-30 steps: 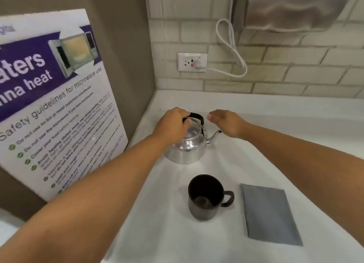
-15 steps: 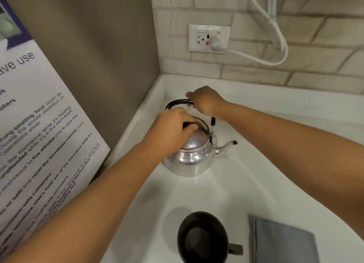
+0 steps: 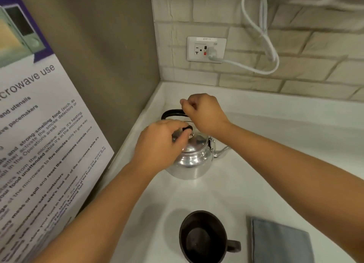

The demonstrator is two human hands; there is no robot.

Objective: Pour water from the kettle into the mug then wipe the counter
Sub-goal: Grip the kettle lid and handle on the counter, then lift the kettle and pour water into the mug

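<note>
You are at the opening step: getting hold of the kettle (image 3: 192, 160) before any pouring. It stands upright on the white desk (image 3: 275, 144) in the far left corner, spout pointing right. Your right hand (image 3: 204, 113) is curled closed around the black handle (image 3: 173, 113), which is raised over the lid. Your left hand (image 3: 161, 144) lies on the lid with its fingertips (image 3: 182, 136) pinched at the black knob (image 3: 187, 128); that grip looks closed on the knob, though the fingers hide most of it. The mug (image 3: 202, 237) stands near you, open and apparently empty, its handle to the right, with the grey cloth (image 3: 279, 243) just beside it on the right, flat and not yet used.

Next, I judge, you need to lift by the handle, carry the kettle toward you until the spout is over the mug, and tip to the right while the left hand steadies the lid.

Compared with half a second ago, the right hand has settled more fully around the handle, and the left has slid back, so the knob now shows. The kettle has not left the desk.
</note>
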